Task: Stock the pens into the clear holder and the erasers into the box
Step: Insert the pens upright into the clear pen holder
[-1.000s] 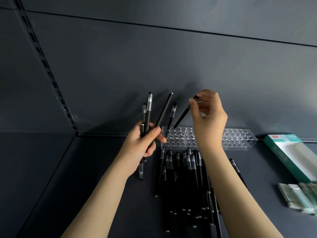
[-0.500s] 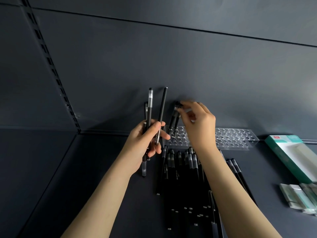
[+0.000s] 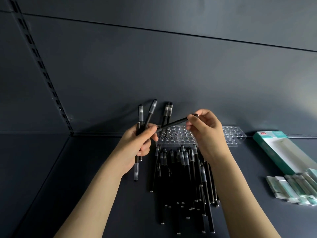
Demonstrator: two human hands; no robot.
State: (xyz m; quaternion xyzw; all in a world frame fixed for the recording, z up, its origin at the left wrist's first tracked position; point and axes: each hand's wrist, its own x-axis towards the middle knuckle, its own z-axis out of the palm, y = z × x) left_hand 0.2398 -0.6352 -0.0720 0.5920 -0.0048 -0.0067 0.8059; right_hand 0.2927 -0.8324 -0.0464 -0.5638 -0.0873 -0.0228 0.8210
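Head view: left hand (image 3: 137, 143), fingers curled round a bundle of pens (image 3: 147, 115). Right hand (image 3: 205, 133), fingers pinching the end of a single pen (image 3: 173, 123), its far end touching the left fingertips. Clear holder (image 3: 178, 136) behind both hands, two standing pens (image 3: 167, 112) at its 9 o'clock end. Pile of pens (image 3: 185, 177) at 6 o'clock on the shelf (image 3: 85, 169); box (image 3: 281, 152) at 3, erasers (image 3: 295, 191) at 4

Clear holder (image 3: 178, 136): glossy plastic. Pens (image 3: 180, 177) laid before holder: matt black barrels, clear caps. Box (image 3: 283, 152) right of holder: smooth card.
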